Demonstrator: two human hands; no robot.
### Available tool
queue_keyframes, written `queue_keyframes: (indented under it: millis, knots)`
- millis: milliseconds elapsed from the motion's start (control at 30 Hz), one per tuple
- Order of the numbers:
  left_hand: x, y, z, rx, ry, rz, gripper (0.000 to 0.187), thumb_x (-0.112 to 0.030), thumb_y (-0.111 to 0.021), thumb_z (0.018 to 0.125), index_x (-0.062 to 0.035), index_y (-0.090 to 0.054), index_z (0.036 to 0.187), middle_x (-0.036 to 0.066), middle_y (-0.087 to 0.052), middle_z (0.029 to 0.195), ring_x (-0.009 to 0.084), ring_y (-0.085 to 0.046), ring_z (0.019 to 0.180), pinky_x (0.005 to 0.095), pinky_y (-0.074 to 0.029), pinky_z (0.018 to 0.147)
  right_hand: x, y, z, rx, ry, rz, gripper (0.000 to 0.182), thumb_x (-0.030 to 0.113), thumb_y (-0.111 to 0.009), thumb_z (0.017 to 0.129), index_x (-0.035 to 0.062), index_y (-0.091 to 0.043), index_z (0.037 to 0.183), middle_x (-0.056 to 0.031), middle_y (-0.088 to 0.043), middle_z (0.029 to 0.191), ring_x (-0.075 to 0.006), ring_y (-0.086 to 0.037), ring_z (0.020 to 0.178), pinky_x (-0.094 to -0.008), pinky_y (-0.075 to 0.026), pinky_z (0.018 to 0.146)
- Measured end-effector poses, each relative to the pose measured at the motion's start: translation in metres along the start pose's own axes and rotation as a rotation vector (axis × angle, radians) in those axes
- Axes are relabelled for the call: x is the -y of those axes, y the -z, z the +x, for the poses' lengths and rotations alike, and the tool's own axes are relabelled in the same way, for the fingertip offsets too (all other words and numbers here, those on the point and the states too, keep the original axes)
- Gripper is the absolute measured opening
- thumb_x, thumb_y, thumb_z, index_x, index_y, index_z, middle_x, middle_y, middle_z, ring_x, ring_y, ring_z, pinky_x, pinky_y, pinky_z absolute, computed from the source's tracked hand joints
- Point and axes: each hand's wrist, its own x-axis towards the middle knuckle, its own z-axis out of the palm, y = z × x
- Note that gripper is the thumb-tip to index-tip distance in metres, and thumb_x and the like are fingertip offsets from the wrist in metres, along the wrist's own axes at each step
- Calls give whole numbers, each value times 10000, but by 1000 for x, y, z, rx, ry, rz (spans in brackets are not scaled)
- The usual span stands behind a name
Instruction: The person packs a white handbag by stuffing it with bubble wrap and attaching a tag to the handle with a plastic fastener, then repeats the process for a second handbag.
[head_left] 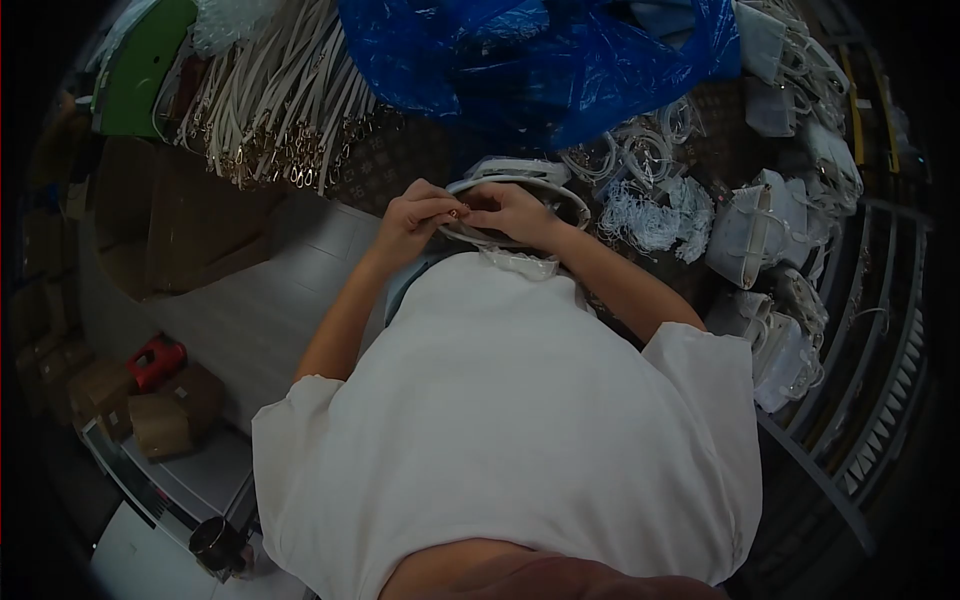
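Observation:
My left hand (pixel 413 217) and my right hand (pixel 508 213) meet over a white bag (pixel 520 172) close to my body. Between their fingertips is a small gold-coloured metal piece (pixel 455 213), pinched by both hands. The bag's pale rim curves around and below my right hand, and part of the bag is hidden by the hands. A clear plastic strip (pixel 520 263) lies against the front of my shirt.
Light straps (pixel 290 90) with metal clasps lie at upper left, beside a blue plastic bag (pixel 540 70). White tags with strings (pixel 655 218) and white bags (pixel 760 225) are on the right. A large cardboard box (pixel 185 215) stands left.

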Motion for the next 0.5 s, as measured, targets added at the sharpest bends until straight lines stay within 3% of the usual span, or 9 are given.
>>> queue_keyframes:
  millis: [133,200,333,433,500]
  knots:
    - [2,-4,-1,-63,3,41,202,51,-622,697,-53,-664,865,37,-616,848,194,-505,829,281,-433,713,5,-2,-4,-27,-30,132,330,148,-622,809,-15,-544,1085,-69,-593,961,-138,-553,857,-249,-441,778]
    - [3,-5,-1,-55,-118,238,206,14,-644,682,-83,-672,861,5,-636,855,198,-481,850,285,-411,753,6,1,-4,101,-203,567,319,113,-611,807,-37,-526,1076,-59,-572,919,-126,-540,806,-229,-440,741]
    - [-3,-6,0,-42,-144,242,205,-21,-661,667,-103,-676,854,-14,-645,852,199,-464,866,287,-393,778,2,3,-4,158,-287,512,281,97,-595,812,-33,-519,1049,-45,-542,871,-110,-514,754,-214,-429,693]
    - [-2,-7,0,-30,-131,208,183,-38,-651,712,-114,-675,876,-12,-656,866,207,-458,866,307,-372,810,2,4,-7,134,-259,362,236,105,-588,817,-18,-526,1009,-39,-534,846,-98,-498,736,-206,-417,659]
    - [-4,-9,1,-49,-151,220,199,-33,-665,667,-104,-678,853,-3,-649,844,201,-474,861,288,-406,767,3,6,-9,170,-241,312,217,132,-588,827,1,-535,992,-23,-529,818,-82,-482,717,-204,-409,639]
